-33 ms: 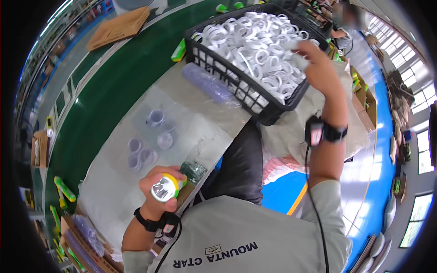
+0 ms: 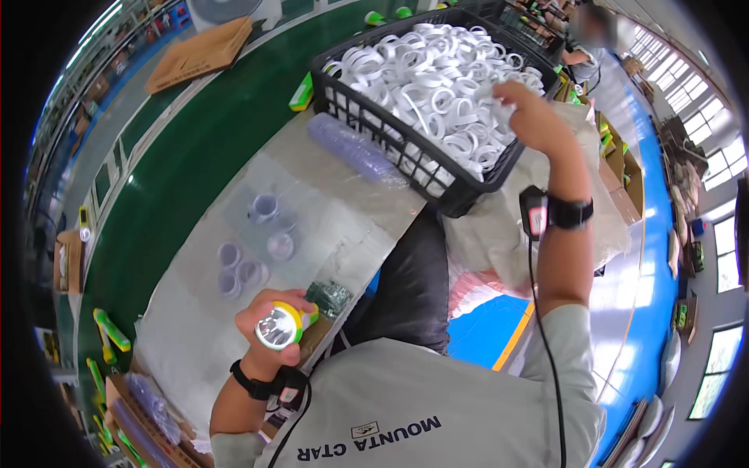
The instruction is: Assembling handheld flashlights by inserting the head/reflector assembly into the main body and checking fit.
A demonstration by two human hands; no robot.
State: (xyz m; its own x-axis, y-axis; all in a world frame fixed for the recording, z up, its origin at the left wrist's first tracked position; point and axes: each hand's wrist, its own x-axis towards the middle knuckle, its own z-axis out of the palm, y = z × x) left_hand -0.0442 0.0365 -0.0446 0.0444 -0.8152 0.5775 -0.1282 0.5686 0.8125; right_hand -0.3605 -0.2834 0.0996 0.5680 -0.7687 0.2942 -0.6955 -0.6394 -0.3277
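Note:
A flashlight with a silver reflector and a yellow-green body is gripped in my left hand, its lens end facing up, over the table's near edge. My right arm reaches out to the far right, where my right hand is over a black plastic crate heaped with white rings. The right fingers are curled, and a blurred white ring shows between fingertips and thumb. Several clear plastic cups stand on the covered table, beyond my left hand.
A roll of clear purplish film lies against the crate's near side. Next to my left hand is a dark green plastic-wrapped packet. A green conveyor belt runs along the far left. A cardboard box stands at lower left. Another person is at far right.
The whole view has shifted slightly. My right hand sits marginally lower and further left over the rings; my left hand keeps its grip on the flashlight.

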